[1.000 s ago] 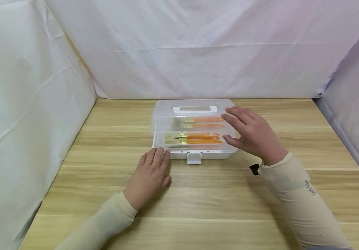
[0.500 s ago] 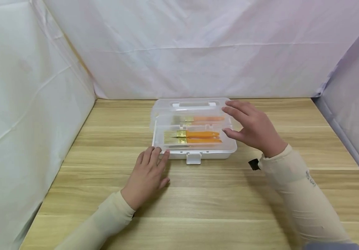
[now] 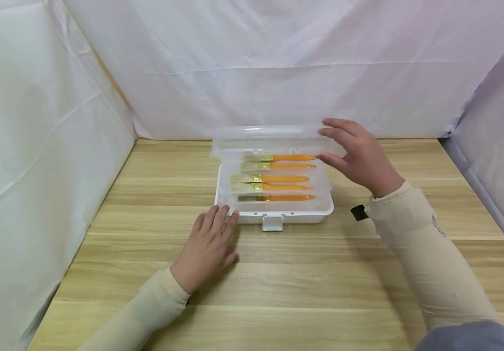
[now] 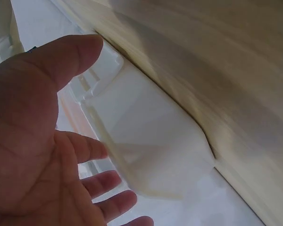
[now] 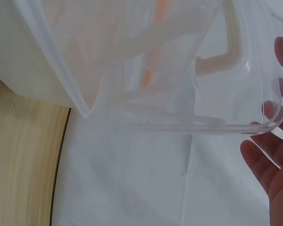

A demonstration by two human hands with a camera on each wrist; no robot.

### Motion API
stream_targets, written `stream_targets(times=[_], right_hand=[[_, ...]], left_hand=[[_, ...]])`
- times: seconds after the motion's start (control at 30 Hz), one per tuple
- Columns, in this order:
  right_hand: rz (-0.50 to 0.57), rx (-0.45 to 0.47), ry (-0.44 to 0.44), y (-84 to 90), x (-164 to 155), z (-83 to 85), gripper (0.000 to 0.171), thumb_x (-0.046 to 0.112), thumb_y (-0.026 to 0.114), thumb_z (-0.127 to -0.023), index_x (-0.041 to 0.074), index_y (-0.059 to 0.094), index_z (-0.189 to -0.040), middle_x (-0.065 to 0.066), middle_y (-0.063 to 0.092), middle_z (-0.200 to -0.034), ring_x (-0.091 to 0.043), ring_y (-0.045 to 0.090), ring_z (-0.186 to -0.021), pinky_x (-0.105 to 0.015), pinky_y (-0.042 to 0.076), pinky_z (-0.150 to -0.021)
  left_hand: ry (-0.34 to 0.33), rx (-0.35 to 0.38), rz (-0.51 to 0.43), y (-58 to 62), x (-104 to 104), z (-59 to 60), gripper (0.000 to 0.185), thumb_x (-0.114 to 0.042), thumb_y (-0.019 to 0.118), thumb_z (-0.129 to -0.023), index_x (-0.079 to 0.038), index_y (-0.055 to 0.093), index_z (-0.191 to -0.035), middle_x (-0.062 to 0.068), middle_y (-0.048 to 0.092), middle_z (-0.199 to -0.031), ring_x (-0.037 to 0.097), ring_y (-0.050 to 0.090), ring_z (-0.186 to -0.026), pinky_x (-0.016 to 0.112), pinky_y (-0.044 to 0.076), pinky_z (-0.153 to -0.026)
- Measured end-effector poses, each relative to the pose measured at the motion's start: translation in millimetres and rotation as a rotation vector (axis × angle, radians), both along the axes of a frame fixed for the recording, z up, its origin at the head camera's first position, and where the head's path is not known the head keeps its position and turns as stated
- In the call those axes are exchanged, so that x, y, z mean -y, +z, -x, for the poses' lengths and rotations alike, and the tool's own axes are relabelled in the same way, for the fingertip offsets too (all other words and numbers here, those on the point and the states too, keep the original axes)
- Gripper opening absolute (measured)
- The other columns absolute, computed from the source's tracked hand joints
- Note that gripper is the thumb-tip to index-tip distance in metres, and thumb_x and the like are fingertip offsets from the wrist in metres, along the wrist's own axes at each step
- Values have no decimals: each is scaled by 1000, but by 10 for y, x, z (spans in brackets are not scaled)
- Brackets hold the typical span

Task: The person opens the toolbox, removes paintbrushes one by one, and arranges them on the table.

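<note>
White cloth hangs on three sides of a pale wood-grain desk [image 3: 304, 292], forming a small booth. The left hand [image 3: 208, 246] lies palm down on the desk at about 7 o'clock from the clear plastic case [image 3: 326, 207], fingers straight and relaxed, their tips touching the case's near left corner; it holds nothing. In the left wrist view the same hand [image 4: 33, 155] shows spread and loose beside the white wall of the case [image 4: 151, 150]. The right hand [image 3: 359, 156] is raised at 3 o'clock of the case, fingers gently bent, with fingertips and thumb at the right edge of the transparent lid [image 3: 269, 135], which stands lifted on its far hinge (roughly halfway up, tilted back toward 12 o'clock). The right wrist view shows the lid's rim [image 5: 188, 120] against the fingertips [image 5: 273, 155], though whether they pinch it or only prop it I cannot tell. The case sits in the middle of the desk, toward 12 o'clock from the person, its white latch tab [image 3: 272, 223] hanging loose at the front edge. Inside lie several flat paintbrushes [image 3: 278, 186] with orange handles and gold ferrules, side by side, bristles pointing to 9 o'clock. A small black item [image 3: 357, 212] shows at the right wrist, against the beige sleeve [image 3: 427, 258].
</note>
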State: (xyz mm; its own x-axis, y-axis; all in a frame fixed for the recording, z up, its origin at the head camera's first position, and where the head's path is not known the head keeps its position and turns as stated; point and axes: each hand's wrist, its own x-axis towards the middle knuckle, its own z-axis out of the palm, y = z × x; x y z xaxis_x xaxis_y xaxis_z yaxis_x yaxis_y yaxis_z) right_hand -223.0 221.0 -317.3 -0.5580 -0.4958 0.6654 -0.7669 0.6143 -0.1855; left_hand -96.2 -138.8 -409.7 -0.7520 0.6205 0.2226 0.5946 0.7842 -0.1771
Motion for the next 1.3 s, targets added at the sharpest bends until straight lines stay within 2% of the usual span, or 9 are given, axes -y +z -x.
stream_targets(times=[0.17, 0.37, 0.6, 0.93, 1.0, 1.07, 1.17, 1.23, 1.3], right_hand=[[-12, 68, -65, 30, -7, 102, 52, 11, 80, -85, -1, 61, -132, -14, 52, -145, -34, 48, -132, -49, 40, -106], [-21, 259, -131, 71, -33, 217, 49, 21, 58, -102, 5, 48, -147, -6, 34, -159, -30, 36, -143, -51, 32, -111], [-53, 399, -121, 136, -117, 345, 49, 26, 42, -108, 11, 36, -155, -2, 21, -163, -24, 22, -148, -49, 22, -117], [129, 367, -211, 12, -214, 538, 40, 23, 49, -105, 15, 54, -145, 11, 42, -152, -22, 54, -128, -44, 50, -95], [155, 427, -247, 0, -193, 574, 42, 28, 48, -105, 21, 51, -147, 12, 44, -151, -22, 60, -120, -36, 53, -89], [186, 521, -278, -1, -170, 629, 46, 33, 47, -105, 27, 46, -150, 5, 55, -142, -24, 63, -112, -29, 54, -75], [209, 645, -315, -27, -138, 729, 51, 38, 46, -105, 37, 35, -154, -5, 63, -125, -25, 63, -106, -30, 45, -56], [211, 703, -305, -66, -135, 798, 55, 37, 46, -105, 39, 27, -157, -10, 63, -124, -26, 62, -111, -32, 46, -56], [205, 745, -288, -117, -142, 840, 59, 36, 45, -105, 42, 18, -158, -7, 56, -139, -24, 59, -119, -33, 53, -67]], left_hand=[[9, 48, 10, -3, -4, -10, 97, -54, 77, -78, 0, 40, -149, 26, 37, -149, 46, 28, -141, 58, 37, -104], [6, 108, 3, -1, -5, 27, 100, -55, 76, -80, 2, 34, -151, 26, 31, -155, 46, 21, -145, 60, 35, -106], [12, 154, 1, 31, -18, 54, 101, -52, 76, -80, 3, 32, -151, 23, 27, -158, 45, 18, -146, 59, 34, -107], [16, 170, -9, 50, -53, 19, 100, -55, 75, -80, 3, 35, -151, 22, 32, -156, 45, 23, -145, 58, 38, -105], [21, 166, -12, 39, -45, 15, 100, -56, 75, -80, 3, 36, -150, 22, 33, -155, 46, 23, -144, 58, 38, -105], [22, 158, -19, 29, -34, 17, 100, -56, 75, -79, 3, 36, -150, 22, 34, -155, 46, 24, -144, 58, 38, -104], [24, 153, -23, 34, -21, 13, 100, -57, 75, -79, 3, 36, -150, 22, 34, -155, 46, 24, -144, 58, 38, -104], [27, 163, -25, 43, -20, 6, 100, -56, 75, -80, 3, 36, -150, 22, 33, -155, 46, 24, -144, 58, 38, -104], [33, 179, -24, 51, -24, -6, 99, -56, 75, -80, 2, 36, -150, 21, 32, -156, 45, 23, -145, 58, 38, -104]])
